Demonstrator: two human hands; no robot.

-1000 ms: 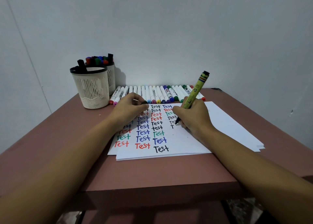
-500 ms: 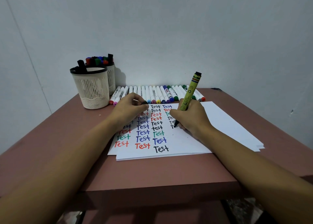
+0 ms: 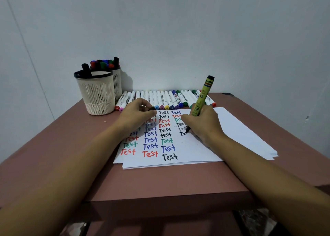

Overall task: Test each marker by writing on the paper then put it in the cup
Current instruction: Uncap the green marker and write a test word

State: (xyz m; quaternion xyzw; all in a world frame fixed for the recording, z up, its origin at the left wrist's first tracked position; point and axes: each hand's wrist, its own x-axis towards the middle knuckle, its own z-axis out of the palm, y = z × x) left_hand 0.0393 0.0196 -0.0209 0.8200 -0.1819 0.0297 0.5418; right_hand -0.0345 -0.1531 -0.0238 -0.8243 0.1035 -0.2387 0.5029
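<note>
My right hand (image 3: 203, 125) grips a green marker (image 3: 202, 96), its black tip touching the white paper (image 3: 232, 128) beside a half-written black "Te". My left hand (image 3: 137, 114) rests on the paper's upper left and pinches a small black cap (image 3: 152, 108). The sheet bears columns of "Test" in black, red, blue and green. A row of white markers (image 3: 160, 99) lies along the paper's far edge. A cream mesh cup (image 3: 96, 93) stands at the back left with one black marker in it.
Behind the near cup, a second cup (image 3: 117, 78) is packed with several capped markers. The brown table (image 3: 160, 182) ends close to my body and at the right; a pale wall rises just behind the marker row.
The green marker has shifted a little right and tilted as my right hand writes; black letters have grown from "T" to "Te". My left hand has stayed in place.
</note>
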